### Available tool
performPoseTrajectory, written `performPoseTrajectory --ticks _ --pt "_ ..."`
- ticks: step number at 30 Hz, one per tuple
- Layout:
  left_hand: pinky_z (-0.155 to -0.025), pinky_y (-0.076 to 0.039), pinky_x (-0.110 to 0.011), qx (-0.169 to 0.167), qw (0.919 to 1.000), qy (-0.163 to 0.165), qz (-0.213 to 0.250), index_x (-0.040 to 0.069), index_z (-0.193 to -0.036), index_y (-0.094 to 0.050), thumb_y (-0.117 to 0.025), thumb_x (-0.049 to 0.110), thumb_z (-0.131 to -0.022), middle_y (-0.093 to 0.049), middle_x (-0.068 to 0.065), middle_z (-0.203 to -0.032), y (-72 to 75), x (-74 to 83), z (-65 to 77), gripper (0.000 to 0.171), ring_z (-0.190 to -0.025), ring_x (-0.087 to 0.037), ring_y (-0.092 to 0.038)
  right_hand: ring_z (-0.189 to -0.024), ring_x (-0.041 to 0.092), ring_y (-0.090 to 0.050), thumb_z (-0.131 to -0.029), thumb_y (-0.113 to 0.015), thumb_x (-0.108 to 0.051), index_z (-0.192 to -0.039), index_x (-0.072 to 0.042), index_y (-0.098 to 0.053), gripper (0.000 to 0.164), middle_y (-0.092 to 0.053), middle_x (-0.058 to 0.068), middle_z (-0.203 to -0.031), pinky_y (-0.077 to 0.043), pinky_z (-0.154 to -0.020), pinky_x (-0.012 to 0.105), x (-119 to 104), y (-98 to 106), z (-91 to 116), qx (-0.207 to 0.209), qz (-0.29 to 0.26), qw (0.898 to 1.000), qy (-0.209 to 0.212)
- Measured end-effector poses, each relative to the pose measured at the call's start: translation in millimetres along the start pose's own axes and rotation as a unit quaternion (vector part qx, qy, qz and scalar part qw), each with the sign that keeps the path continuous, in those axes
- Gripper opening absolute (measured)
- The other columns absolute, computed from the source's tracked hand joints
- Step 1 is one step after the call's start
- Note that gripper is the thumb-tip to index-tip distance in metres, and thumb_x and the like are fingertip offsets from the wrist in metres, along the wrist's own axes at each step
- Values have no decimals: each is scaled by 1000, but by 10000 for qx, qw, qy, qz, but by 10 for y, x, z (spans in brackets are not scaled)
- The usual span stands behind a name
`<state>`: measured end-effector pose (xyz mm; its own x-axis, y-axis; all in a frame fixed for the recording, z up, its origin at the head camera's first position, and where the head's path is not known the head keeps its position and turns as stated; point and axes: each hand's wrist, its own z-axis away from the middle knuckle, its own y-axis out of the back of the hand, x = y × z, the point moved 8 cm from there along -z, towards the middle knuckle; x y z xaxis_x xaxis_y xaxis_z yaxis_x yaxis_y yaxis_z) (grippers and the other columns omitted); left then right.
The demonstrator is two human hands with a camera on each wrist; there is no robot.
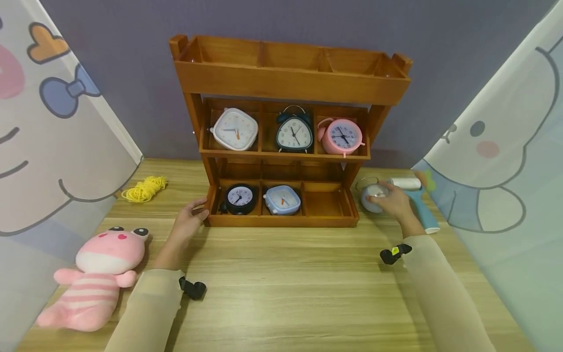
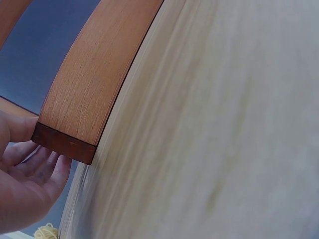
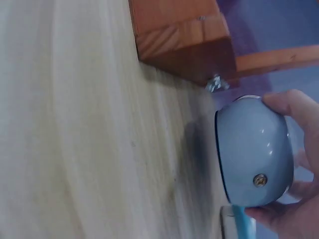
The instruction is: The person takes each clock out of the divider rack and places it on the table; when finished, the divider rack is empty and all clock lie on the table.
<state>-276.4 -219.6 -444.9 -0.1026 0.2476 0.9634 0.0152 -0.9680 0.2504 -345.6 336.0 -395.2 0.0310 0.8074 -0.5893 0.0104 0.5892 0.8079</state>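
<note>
At the left end of a brown wooden shelf (image 1: 281,221), my left hand (image 1: 186,227) grips the corner of the bottom tray. In the left wrist view, the thumb lies on one side of that corner, with the fingers on the other. My right hand (image 1: 398,203) holds a rounded pale blue-grey alarm clock (image 3: 254,152) beside the shelf's right end. Its wire handle shows in the head view; its dial is hidden. A black alarm clock (image 1: 240,198) and a light blue alarm clock (image 1: 283,199) stand in the bottom tray's left and middle compartments.
The middle tray holds a white clock (image 1: 235,129), a dark green clock (image 1: 294,133) and a pink clock (image 1: 344,136). A blue-handled lint roller (image 1: 423,209) lies at right. At left are yellow string (image 1: 146,189) and a pink plush toy (image 1: 98,278).
</note>
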Motion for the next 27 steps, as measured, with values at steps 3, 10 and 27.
performPoseTrajectory --ticks 3,10,27 --pt "-103 -36 -49 -4 10000 -2 13 -4 -148 -33 -47 3 -102 -31 -29 -148 2 1 13 49 -132 -41 -36 -125 54 -35 -86 -70 -43 -146 2 -38 81 -34 37 -144 -33 -97 64 32 -34 -122 -19 -114 9999 5" --pt "-102 -37 -49 38 10000 -23 26 -5 -147 -34 -47 2 -102 -33 -30 -146 5 -4 12 48 -131 -40 -36 -132 51 -29 -89 -70 -37 -147 4 -35 79 -32 33 -146 -28 -104 61 40 -91 -303 21 -311 9995 -20" --pt "-103 -36 -49 43 10000 -35 76 -5 -147 -34 -46 3 -103 -33 -29 -146 -1 -7 26 47 -130 -40 -37 -125 52 -36 -86 -73 -27 -142 7 -41 73 -37 38 -138 -30 -102 59 90 -220 -455 410 -266 9988 4"
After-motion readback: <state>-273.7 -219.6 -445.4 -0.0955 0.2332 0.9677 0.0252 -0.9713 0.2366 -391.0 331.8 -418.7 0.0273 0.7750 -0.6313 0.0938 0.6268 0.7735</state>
